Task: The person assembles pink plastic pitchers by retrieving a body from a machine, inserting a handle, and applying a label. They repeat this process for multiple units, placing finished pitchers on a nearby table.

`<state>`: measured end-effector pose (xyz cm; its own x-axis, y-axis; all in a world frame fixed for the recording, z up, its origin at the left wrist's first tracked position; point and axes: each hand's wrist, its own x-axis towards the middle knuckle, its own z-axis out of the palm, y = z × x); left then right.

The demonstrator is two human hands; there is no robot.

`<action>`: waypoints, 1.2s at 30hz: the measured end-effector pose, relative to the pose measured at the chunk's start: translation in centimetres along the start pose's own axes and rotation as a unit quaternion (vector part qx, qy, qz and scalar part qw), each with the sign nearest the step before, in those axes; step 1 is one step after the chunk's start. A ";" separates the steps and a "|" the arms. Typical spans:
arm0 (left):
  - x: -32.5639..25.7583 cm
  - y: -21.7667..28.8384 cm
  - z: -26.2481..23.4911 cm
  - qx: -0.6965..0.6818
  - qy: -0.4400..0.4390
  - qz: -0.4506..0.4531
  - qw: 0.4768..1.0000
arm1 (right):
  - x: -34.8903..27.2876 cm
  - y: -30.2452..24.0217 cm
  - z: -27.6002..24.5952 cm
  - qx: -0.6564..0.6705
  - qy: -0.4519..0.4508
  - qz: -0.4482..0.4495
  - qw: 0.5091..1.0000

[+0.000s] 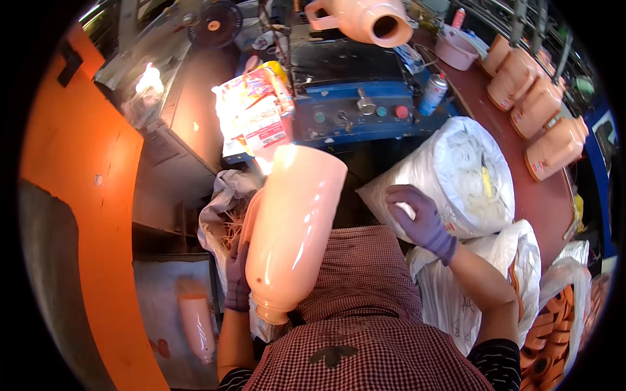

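Observation:
A peach plastic jug (297, 218) with a side handle is held tilted over my lap, its narrow neck toward me and its wide end away. My left hand (238, 277), in a purple glove, is closed at the handle side, and the jug hides part of its fingers. To the right, my right hand (422, 225), gloved the same way, is in front of a white sack (404, 176) of clear plastic rings or scraps. Its thumb and fingers curl together into a loop; whatever they may pinch cannot be made out.
Another peach jug (365, 23) hangs above a blue machine panel (339, 114) with buttons. Several jugs (554, 150) line the reddish table (544, 208) at right, near a spray can (433, 94). Orange parts (551, 332) fill a bag. An orange panel (98, 195) stands left.

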<state>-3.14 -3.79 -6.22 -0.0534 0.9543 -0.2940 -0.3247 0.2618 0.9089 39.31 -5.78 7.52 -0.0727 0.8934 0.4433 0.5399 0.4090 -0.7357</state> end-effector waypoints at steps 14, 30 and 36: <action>-6.1 4.1 5.3 0.455 -0.103 0.297 0.833 | 23.8 2.8 19.6 -0.256 -0.035 -0.274 0.926; -5.5 4.2 3.4 0.458 -0.059 0.363 0.809 | 26.5 4.3 21.4 -0.095 -0.096 -0.069 0.988; -6.9 4.0 3.8 0.469 -0.075 0.345 0.809 | 27.0 3.5 21.4 -0.144 -0.139 -0.020 0.980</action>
<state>-0.51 -8.80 0.61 0.2223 0.9081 0.3549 0.5977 -0.4145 0.6862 21.33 23.71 5.94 -0.3021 0.9102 0.2833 0.7431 0.4110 -0.5281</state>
